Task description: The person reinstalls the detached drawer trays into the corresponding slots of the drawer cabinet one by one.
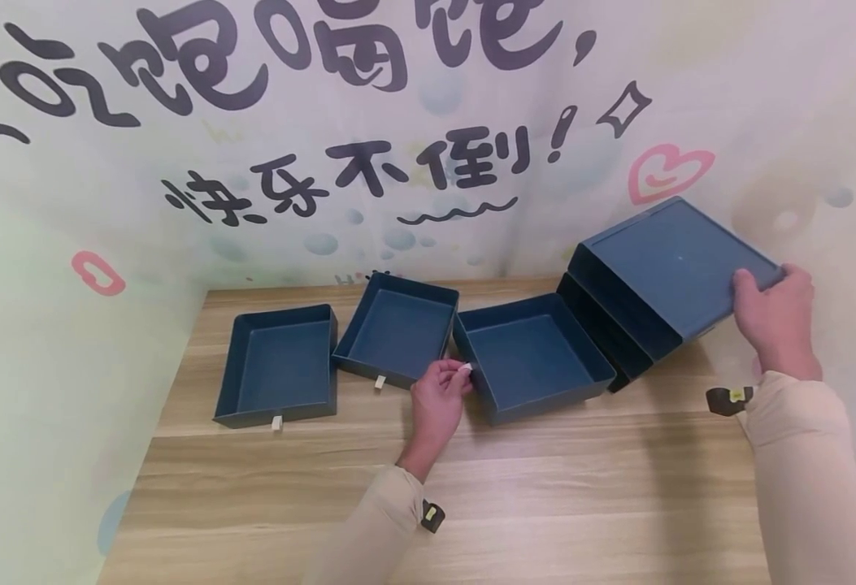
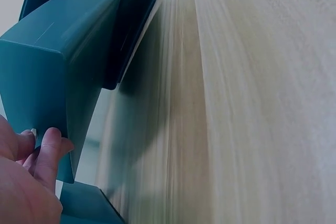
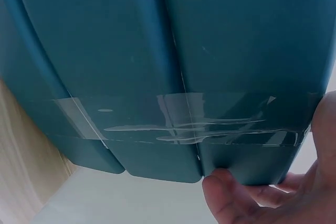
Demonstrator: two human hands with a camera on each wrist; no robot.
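While the left hand [image 1: 436, 398] pinched the white tab [image 1: 467, 368], finger and thumb close together, the drawer [image 1: 533, 353] was just right of that grip, between it and the box [image 1: 680, 264]. The right hand [image 1: 777, 321] held the tipped box by its right end, slots [image 1: 594, 329] facing the drawer.

The wood-grain bench [image 1: 545, 487] carries a blue open-topped left drawer [image 1: 284, 366] and, just beside it, a skewed second drawer [image 1: 401, 329].

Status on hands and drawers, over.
Left hand pinches right drawer by its tab; right hand grips cabinet. Left drawer, middle drawer on table. No obstruction seen.
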